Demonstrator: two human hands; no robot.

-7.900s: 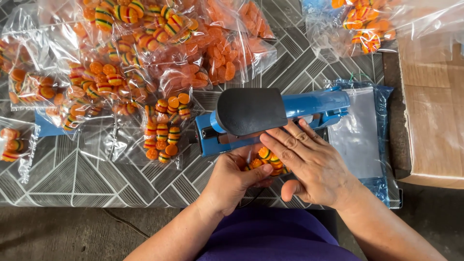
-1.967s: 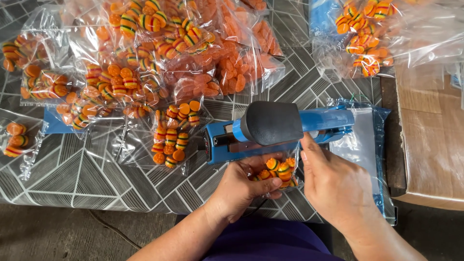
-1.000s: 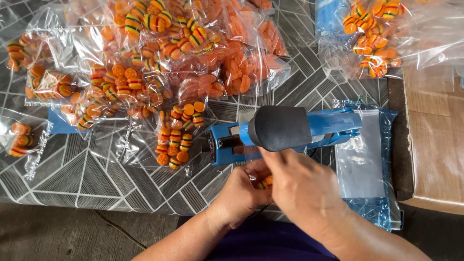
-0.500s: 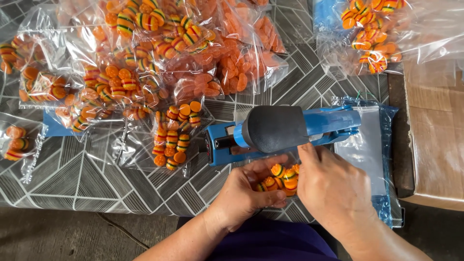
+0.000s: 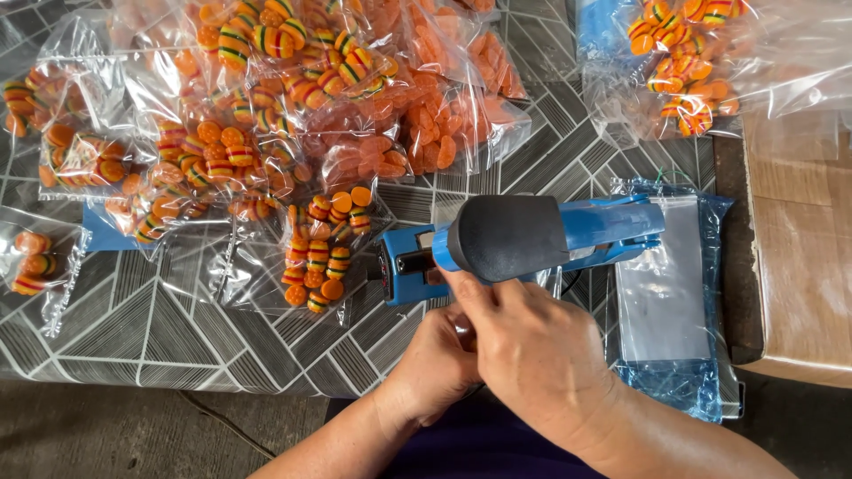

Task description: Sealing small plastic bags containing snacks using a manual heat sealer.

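right hand [image 5: 532, 350] is lying over the left hand [image 5: 439, 364], fingertips reaching under the black handle of the blue heat sealer [image 5: 524, 239]; both are covering the small candy bag, so grip can't be told. filled candy bags [image 5: 266, 133] are piling beyond and left; empty bag stack [image 5: 670, 293] is sitting right.

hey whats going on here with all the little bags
A person sits at a patterned table with both hands at the front of a blue heat sealer that has a black press pad. The right hand lies over the left hand, covering whatever they hold, so the bag there cannot be seen. Many clear bags of small orange striped candies are piled behind and to the left, one small bag lies just beside the sealer, and a stack of empty clear bags lies to the right.
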